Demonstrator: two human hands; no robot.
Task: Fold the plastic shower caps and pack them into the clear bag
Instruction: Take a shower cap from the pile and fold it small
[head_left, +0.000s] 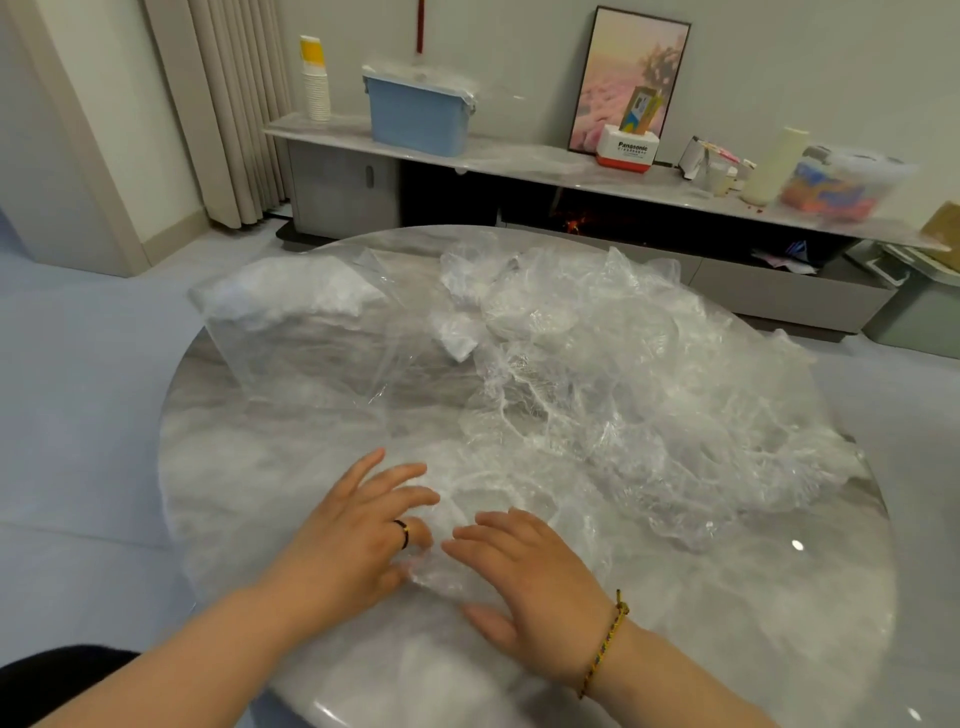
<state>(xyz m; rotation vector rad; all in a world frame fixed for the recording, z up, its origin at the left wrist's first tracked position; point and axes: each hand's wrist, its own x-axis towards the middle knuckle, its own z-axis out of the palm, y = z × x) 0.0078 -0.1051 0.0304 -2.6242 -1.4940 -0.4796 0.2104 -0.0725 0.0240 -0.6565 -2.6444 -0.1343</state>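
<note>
A clear plastic shower cap (457, 514) lies flat on the round marble table (779, 597) near its front edge. My left hand (358, 535) rests palm down on the cap's left side, fingers spread. My right hand (524, 577) presses flat on its near right part, fingers apart and pointing left. A loose heap of several crumpled shower caps (613, 384) covers the table's right and far half. The clear bag (306, 332) lies at the far left of the table, with a white stack of folded caps inside its far end.
Behind the table runs a low grey cabinet (519, 161) with a blue lidded box (415, 111), stacked paper cups (316, 78), a framed picture (628, 78) and other containers. Grey floor surrounds the table on the left.
</note>
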